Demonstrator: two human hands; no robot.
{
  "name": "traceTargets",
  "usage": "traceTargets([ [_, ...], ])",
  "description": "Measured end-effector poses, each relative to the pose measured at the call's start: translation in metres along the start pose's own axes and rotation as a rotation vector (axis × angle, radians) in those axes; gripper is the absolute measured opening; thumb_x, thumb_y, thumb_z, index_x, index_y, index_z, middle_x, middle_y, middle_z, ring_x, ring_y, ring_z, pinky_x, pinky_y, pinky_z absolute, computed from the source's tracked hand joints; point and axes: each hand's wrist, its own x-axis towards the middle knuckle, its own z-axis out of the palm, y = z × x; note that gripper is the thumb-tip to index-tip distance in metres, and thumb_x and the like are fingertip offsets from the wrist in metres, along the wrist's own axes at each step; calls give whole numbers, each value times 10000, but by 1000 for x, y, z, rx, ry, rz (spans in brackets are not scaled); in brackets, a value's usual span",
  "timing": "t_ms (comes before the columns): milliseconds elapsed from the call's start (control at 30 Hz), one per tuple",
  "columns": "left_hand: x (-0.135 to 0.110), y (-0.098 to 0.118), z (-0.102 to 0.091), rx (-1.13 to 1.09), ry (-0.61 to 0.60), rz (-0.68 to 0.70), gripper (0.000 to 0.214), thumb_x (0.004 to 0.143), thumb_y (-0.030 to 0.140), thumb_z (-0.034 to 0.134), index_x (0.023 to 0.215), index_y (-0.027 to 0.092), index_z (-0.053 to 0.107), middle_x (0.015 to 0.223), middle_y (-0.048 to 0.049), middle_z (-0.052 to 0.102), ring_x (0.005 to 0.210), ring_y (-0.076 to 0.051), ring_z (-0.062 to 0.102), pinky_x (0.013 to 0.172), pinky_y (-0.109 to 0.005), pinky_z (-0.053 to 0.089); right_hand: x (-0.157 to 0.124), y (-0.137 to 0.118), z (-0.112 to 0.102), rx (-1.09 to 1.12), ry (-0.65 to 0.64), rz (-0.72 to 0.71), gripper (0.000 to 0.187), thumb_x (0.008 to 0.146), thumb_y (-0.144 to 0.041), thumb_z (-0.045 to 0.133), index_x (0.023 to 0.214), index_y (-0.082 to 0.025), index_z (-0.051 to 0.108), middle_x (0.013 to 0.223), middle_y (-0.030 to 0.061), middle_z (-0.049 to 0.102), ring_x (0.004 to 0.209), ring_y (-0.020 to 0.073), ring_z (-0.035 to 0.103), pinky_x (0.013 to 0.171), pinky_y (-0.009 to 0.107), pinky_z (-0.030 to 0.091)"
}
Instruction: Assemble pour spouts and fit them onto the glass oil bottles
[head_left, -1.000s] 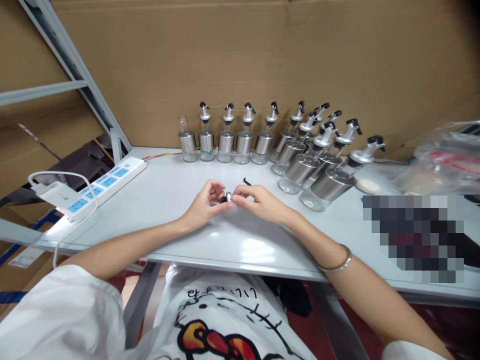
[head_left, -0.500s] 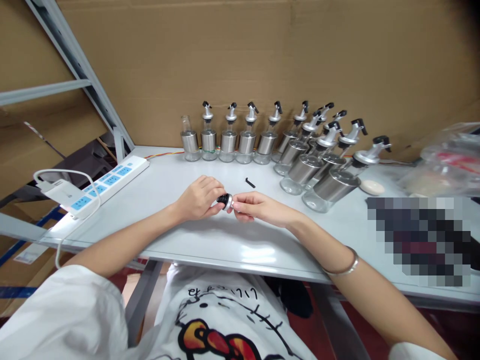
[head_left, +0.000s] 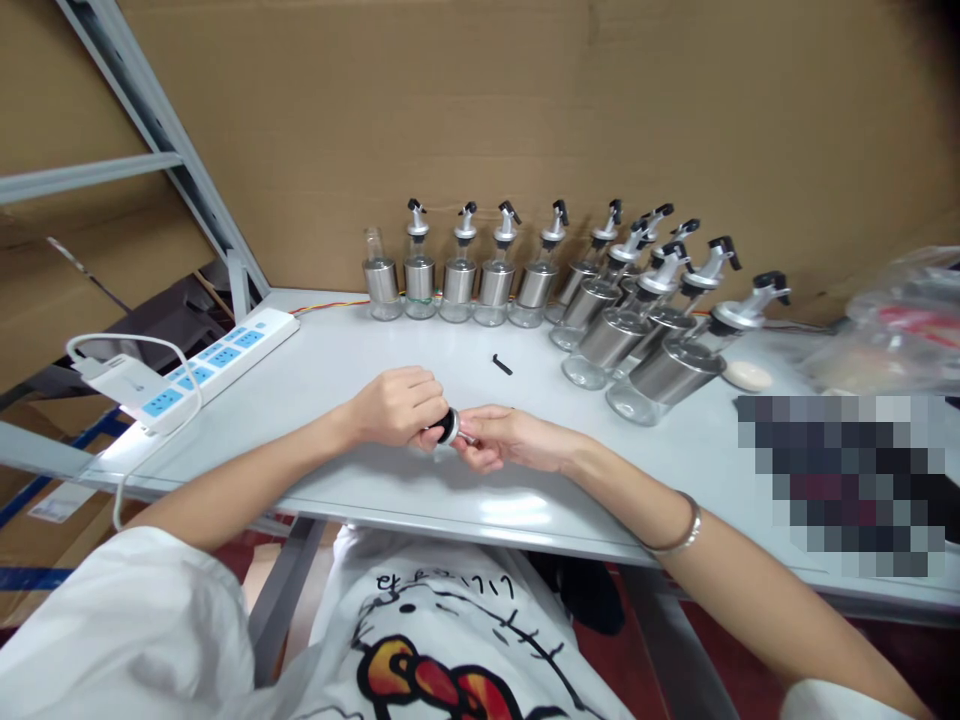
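Between my hands, above the front of the table, is a bottle pourer (head_left: 451, 427) with a black ribbed stopper and a silver collar. My left hand (head_left: 401, 407) is closed around its black stopper end. My right hand (head_left: 506, 438) pinches the silver spout end with thumb and fingers, hiding part of it. A small black lever (head_left: 502, 365) lies loose on the table just beyond my right hand. At the back left of the row stands a glass bottle (head_left: 382, 283) with a steel sleeve and an open neck, bearing no pourer.
Several steel-sleeved bottles (head_left: 496, 284) fitted with pourers stand along the cardboard wall and to the right. A white power strip (head_left: 217, 362) with a cable lies left. A pale round object (head_left: 748, 376), plastic bags (head_left: 900, 325) and a pixelated area are at the right.
Both hands have shifted slightly toward me with the pourer. My left hand now covers more of the black stopper, and my right hand has turned a little around the spout.
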Motion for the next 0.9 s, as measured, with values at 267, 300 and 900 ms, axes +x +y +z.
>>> traceTargets([
  [267,6,-9,-15,109,19,7,459,984,292,152,578,218,353,468,8,403,439,-144,361,469,-276,310,3,-3,13,-471,219,-272,380,901,-524,468,752,-174,459,627,-53,357,552,87,310,536,245,266],
  [300,6,-10,-15,119,29,1,453,984,300,157,585,219,355,469,7,409,438,-146,361,465,-278,307,2,-4,15,-604,282,-299,358,928,-494,433,758,-179,452,643,-47,369,565,92,327,551,245,281],
  [900,-7,-11,-4,-333,-69,-394,431,998,427,135,675,216,328,508,45,366,419,-105,333,432,-233,289,0,-14,4,-2163,705,-978,236,998,-244,399,879,-139,573,602,-6,542,598,152,416,672,288,318],
])
